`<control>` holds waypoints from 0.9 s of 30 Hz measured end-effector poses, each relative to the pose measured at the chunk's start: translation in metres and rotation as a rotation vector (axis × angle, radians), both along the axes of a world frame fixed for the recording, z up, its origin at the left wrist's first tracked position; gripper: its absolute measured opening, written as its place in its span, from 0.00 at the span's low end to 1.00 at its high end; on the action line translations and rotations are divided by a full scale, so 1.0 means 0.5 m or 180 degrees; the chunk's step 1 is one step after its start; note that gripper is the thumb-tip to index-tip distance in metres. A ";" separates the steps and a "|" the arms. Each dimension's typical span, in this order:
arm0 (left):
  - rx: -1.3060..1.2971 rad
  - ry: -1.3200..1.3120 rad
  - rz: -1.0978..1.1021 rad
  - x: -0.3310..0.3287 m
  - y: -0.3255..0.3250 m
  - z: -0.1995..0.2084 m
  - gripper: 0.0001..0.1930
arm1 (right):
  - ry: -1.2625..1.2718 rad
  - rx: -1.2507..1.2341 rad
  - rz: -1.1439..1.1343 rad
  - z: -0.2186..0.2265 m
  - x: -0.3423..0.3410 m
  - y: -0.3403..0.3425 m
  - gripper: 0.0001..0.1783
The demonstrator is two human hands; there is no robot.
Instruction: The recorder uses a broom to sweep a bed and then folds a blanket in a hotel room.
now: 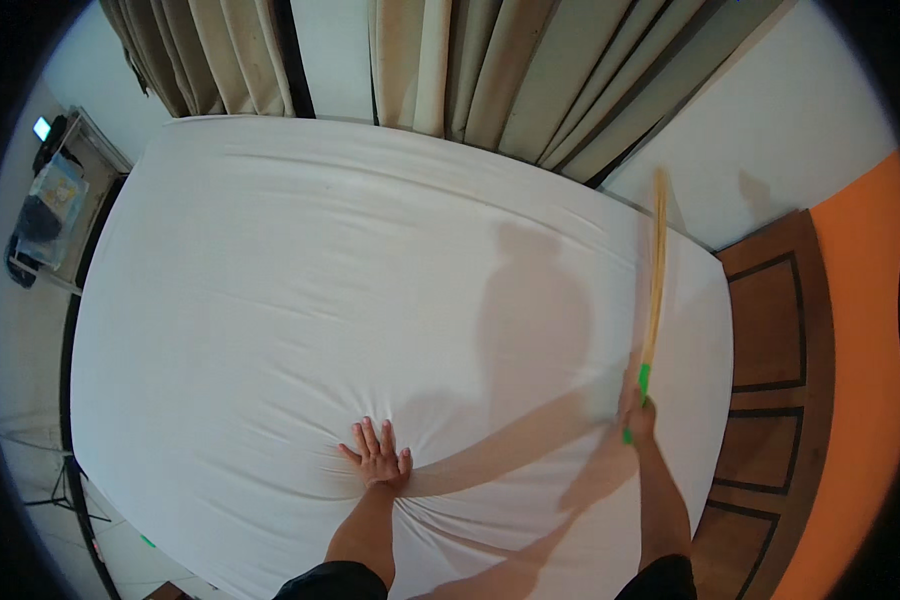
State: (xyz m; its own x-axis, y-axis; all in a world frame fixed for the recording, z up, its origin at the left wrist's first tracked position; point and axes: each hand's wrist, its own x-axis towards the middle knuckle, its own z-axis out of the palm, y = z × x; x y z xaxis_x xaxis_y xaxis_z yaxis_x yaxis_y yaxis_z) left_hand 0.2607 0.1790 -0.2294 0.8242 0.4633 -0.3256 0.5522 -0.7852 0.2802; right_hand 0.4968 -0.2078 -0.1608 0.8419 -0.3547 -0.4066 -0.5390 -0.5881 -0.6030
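Black cloth sleeves [335, 582] nearest | white fabric sheet [270, 270] pressed by splayed left hand [378, 463], nothing held | straw-coloured, green-handled stick [657, 275] clasped by right hand [643, 418] | sheet best held taut

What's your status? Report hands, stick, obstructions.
Left hand spread on white sheet, creasing it. Right hand gripping green-handled stick. Nothing visibly blocking stick.

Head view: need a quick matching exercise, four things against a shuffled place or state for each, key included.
Things
1. Left hand
2. Right hand
3. Curtains
4. Brown panel

Place or state
A. Hanging in folds beyond the white sheet
B. Closed around the green wrap of the tan stick
C. Upright or flat unclear, right of the sheet, dark-lined
D. Spread on the sheet

Pairs: 1-D, 2-B, 3-A, 4-C
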 end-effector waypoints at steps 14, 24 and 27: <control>-0.0300 0.0604 -0.0025 0.014 0.001 0.017 0.35 | 0.0513 -0.0653 0.0554 0.056 0.187 0.021 0.27; -0.0032 0.0607 -0.0001 0.000 0.010 0.006 0.35 | 0.0145 -0.1413 0.3082 0.069 -0.021 0.091 0.25; -0.0019 0.0585 0.0046 0.020 -0.008 0.007 0.35 | -0.0099 -0.1731 0.2408 0.005 -0.025 -0.105 0.26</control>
State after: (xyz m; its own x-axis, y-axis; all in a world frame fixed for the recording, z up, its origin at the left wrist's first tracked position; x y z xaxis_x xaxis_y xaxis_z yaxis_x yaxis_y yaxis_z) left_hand 0.2709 0.1749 -0.2261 0.7439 0.4722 -0.4729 0.6057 -0.7755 0.1784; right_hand 0.4842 -0.2603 -0.1583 0.9346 0.1575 -0.3190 0.1146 -0.9822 -0.1492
